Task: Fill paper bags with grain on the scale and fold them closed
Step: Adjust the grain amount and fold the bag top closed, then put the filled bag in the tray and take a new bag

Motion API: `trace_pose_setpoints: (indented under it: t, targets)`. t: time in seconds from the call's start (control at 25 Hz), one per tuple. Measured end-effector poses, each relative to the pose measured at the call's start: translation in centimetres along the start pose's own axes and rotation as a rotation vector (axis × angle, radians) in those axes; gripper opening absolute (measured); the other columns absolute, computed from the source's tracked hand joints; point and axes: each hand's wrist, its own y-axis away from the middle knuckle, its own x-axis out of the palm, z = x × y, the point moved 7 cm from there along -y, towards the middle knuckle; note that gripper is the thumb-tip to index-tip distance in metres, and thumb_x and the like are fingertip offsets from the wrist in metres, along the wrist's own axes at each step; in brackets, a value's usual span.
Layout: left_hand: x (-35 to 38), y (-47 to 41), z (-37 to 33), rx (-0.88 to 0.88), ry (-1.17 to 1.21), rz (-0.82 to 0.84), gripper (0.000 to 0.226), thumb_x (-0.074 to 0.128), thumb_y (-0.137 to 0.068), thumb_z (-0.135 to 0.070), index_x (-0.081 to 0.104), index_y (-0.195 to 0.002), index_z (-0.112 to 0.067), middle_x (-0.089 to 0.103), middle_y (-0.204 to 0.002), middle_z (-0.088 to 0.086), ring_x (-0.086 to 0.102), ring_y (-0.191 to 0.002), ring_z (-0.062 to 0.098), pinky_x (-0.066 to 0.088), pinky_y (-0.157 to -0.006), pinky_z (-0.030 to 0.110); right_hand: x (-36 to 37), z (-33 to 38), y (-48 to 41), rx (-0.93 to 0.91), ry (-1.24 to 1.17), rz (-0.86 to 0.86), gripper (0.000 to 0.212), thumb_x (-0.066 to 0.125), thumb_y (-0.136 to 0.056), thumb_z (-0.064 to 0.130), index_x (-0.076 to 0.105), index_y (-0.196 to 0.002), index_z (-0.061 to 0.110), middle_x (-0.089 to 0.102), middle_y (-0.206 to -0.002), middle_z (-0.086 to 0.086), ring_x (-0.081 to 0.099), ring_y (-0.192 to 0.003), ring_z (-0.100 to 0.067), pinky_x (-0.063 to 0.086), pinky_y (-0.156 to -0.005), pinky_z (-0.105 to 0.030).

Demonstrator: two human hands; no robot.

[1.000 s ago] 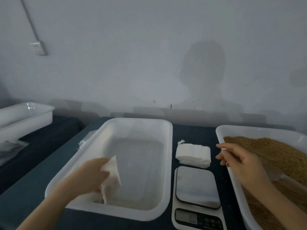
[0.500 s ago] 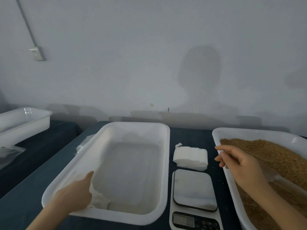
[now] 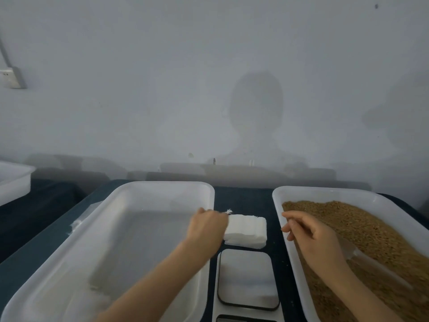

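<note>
A stack of white paper bags [image 3: 246,231] lies on the dark table between the two trays. My left hand [image 3: 206,227] reaches across the white tray [image 3: 162,185] and curls its fingers onto the stack's left end; the fingertips are hidden. A folded white bag [image 3: 90,303] lies blurred in that tray's near left corner. The scale [image 3: 247,277] sits bare just below the stack. My right hand [image 3: 311,235] hovers over the left rim of the grain tray [image 3: 281,205], fingers loosely curled, with nothing clearly held. Brown grain [image 3: 362,228] fills that tray.
A clear scoop [image 3: 371,263] lies in the grain under my right forearm. Another white tray [image 3: 14,182] stands on a separate surface at the far left. A grey wall rises right behind the table, with a socket [image 3: 10,77] on its left.
My left hand left the folded bag in the white tray's near corner and swung right to the stack of paper bags. The right hand has hardly moved.
</note>
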Motion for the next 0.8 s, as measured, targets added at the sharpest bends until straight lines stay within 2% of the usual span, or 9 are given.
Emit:
trace_pose_setpoints:
  t: [0.08, 0.2, 0.24, 0.32, 0.4, 0.48, 0.64, 0.72, 0.8]
  targets:
    - [2.1, -3.6, -3.5, 0.091, 0.05, 0.074, 0.041, 0.06, -0.087, -0.003, 0.048, -0.126, -0.006, 0.055, -0.125, 0.012, 0.055, -0.112, 0.028, 0.041, -0.088, 0.03, -0.2, -0.6, -0.2, 0.021, 0.011, -0.005, 0.03, 0.053, -0.093, 0.013, 0.057, -0.096, 0.042, 0.064, -0.081, 0.025, 0.062, -0.072, 0.002, 0.049, -0.06, -0.012]
    - [6.3, -6.3, -4.9, 0.009, 0.067, 0.311, 0.056, 0.052, -0.093, 0.001, 0.027, -0.142, 0.005, 0.028, -0.148, 0.022, 0.037, -0.133, 0.033, 0.038, -0.105, 0.041, -0.4, -1.3, -0.3, 0.043, 0.007, -0.027, 0.028, 0.054, -0.093, 0.014, 0.058, -0.094, 0.041, 0.065, -0.075, 0.019, 0.061, -0.072, 0.002, 0.05, -0.061, -0.012]
    - [7.4, -6.8, -4.9, -0.016, 0.029, 0.391, 0.053, 0.048, -0.095, 0.0, 0.026, -0.143, 0.005, 0.027, -0.149, 0.021, 0.035, -0.134, 0.032, 0.037, -0.106, 0.04, -0.4, -1.5, -0.4, 0.052, 0.003, -0.035, 0.026, 0.054, -0.092, 0.014, 0.059, -0.094, 0.04, 0.065, -0.073, 0.018, 0.061, -0.072, 0.003, 0.05, -0.062, -0.011]
    - [8.3, -7.0, -4.7, 0.016, -0.081, 0.478, 0.041, 0.049, -0.095, -0.001, 0.043, -0.136, -0.001, 0.042, -0.143, 0.013, 0.041, -0.13, 0.029, 0.034, -0.107, 0.036, -0.4, -1.6, -0.5, 0.063, -0.02, -0.041, 0.023, 0.055, -0.092, 0.015, 0.061, -0.095, 0.036, 0.066, -0.073, 0.018, 0.062, -0.072, 0.003, 0.049, -0.063, -0.01]
    - [7.6, -7.6, -5.0, 0.107, -0.136, 0.388, 0.028, 0.055, -0.09, 0.002, 0.058, -0.117, -0.004, 0.06, -0.119, 0.01, 0.055, -0.116, 0.026, 0.034, -0.107, 0.036, -0.4, -1.6, -0.6, 0.056, -0.039, -0.046, 0.023, 0.055, -0.092, 0.014, 0.062, -0.095, 0.036, 0.066, -0.075, 0.019, 0.062, -0.071, 0.002, 0.05, -0.063, -0.011]
    - [7.7, -7.6, -5.1, 0.14, -0.149, 0.314, 0.02, 0.056, -0.089, 0.001, 0.059, -0.107, -0.007, 0.062, -0.101, 0.007, 0.06, -0.107, 0.025, 0.037, -0.103, 0.035, -0.4, -1.3, -0.6, 0.036, -0.043, -0.045, 0.023, 0.055, -0.092, 0.013, 0.062, -0.095, 0.035, 0.066, -0.077, 0.02, 0.063, -0.071, 0.001, 0.051, -0.063, -0.013]
    - [8.2, -7.2, -4.6, 0.053, -0.023, 0.344, 0.033, 0.053, -0.093, -0.004, 0.052, -0.125, -0.008, 0.056, -0.128, 0.008, 0.057, -0.114, 0.026, 0.043, -0.088, 0.029, -0.4, -1.2, -0.6, 0.031, -0.047, -0.041, 0.024, 0.055, -0.093, 0.014, 0.061, -0.095, 0.037, 0.065, -0.081, 0.023, 0.063, -0.072, 0.001, 0.051, -0.064, -0.013]
    - [5.9, -7.6, -3.6, -0.029, 0.1, 0.195, 0.033, 0.052, -0.093, -0.002, 0.051, -0.126, -0.005, 0.056, -0.128, 0.01, 0.06, -0.109, 0.024, 0.047, -0.084, 0.028, -0.4, -1.2, -0.6, 0.028, -0.039, -0.043, 0.024, 0.055, -0.092, 0.015, 0.06, -0.094, 0.039, 0.065, -0.079, 0.022, 0.063, -0.073, 0.002, 0.05, -0.064, -0.011]
    - [3.0, -7.4, -2.2, -0.116, 0.29, 0.021, 0.023, 0.045, -0.097, -0.003, 0.055, -0.117, -0.004, 0.063, -0.112, 0.008, 0.063, -0.097, 0.019, 0.047, -0.074, 0.021, -0.5, -1.3, -0.6, 0.023, -0.043, -0.048, 0.024, 0.055, -0.092, 0.015, 0.059, -0.094, 0.039, 0.066, -0.075, 0.019, 0.062, -0.072, 0.003, 0.05, -0.064, -0.01]
